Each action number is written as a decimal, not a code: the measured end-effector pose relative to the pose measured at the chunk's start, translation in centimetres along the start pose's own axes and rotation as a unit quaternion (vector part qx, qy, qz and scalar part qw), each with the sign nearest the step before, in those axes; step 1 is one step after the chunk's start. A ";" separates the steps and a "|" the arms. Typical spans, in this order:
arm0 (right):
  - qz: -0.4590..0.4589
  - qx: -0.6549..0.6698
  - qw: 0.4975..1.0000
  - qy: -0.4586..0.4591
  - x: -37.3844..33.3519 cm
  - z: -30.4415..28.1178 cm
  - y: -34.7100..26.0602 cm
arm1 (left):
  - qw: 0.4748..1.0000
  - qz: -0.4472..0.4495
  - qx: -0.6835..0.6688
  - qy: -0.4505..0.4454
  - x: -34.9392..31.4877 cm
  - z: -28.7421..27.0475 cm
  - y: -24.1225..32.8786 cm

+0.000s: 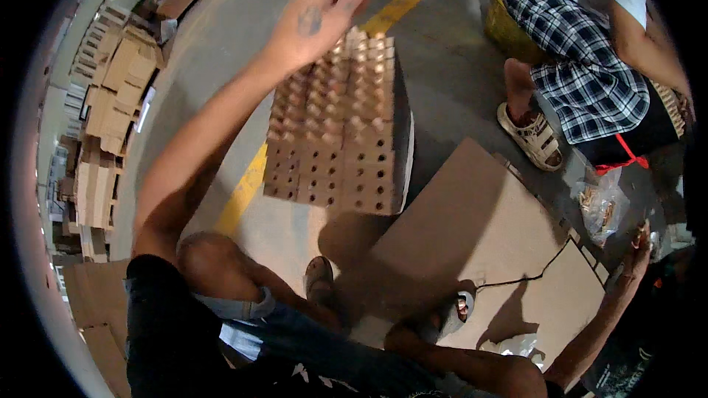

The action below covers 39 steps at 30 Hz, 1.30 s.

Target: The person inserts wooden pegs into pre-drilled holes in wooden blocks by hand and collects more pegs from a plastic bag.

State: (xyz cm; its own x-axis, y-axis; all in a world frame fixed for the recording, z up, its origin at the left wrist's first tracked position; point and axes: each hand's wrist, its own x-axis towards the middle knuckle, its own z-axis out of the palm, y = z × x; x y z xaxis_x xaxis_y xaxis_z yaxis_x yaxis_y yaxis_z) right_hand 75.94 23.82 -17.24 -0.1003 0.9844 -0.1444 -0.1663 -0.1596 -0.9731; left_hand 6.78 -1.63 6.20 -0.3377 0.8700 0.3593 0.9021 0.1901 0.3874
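Observation:
A brown cardboard-coloured block (pixel 328 169) with rows of round holes stands between my knees and the yellow floor line. Short brown-copper pegs (pixel 346 88) stick up from its far rows; dark open holes show in the near rows. Above the block's far left corner is my left hand (pixel 317 22), smeared by motion, its fingers pointing away to the right. At the far right edge my right hand (pixel 638 250) is seen side-on, fingers drawn together; what lies in them is too small to make out. Near it lies a clear plastic bag (pixel 601 206) holding thin brown pieces.
A flat cardboard sheet (pixel 442 228) lies on the floor to the right, with a crumpled clear bag (pixel 520 346) near my knee. Another person in checked shorts (pixel 590 66) sits at the upper right, one sandal (pixel 531 136) forward. Stacked cardboard (pixel 110 103) lines the left.

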 end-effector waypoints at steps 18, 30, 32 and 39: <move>-0.395 -0.450 0.416 -0.684 -18.9 61.3 -17.5 | 0.520 -0.201 -0.810 -0.179 -9.9 -1.1 0.7; -0.485 -0.470 0.411 -0.612 -20.1 64.0 -18.1 | 0.444 -0.142 -0.855 -0.227 -8.9 0.0 -2.1; -0.529 -0.455 0.424 -0.578 -19.8 63.3 -17.9 | 0.462 -0.152 -0.841 -0.236 -9.0 0.1 -1.9; -0.372 -0.531 0.590 -0.481 -19.2 57.2 -18.0 | 0.595 -0.214 -0.744 -0.216 -8.4 -1.8 -2.1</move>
State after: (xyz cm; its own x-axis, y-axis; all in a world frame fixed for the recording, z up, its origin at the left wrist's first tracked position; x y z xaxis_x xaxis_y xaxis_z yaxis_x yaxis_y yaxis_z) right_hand 24.79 3.55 13.33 -0.9826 0.1737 0.0663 0.1414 0.9298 -0.3398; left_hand 7.18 -10.12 3.88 -0.0592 0.9838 -0.1695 -0.5873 0.1029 0.8028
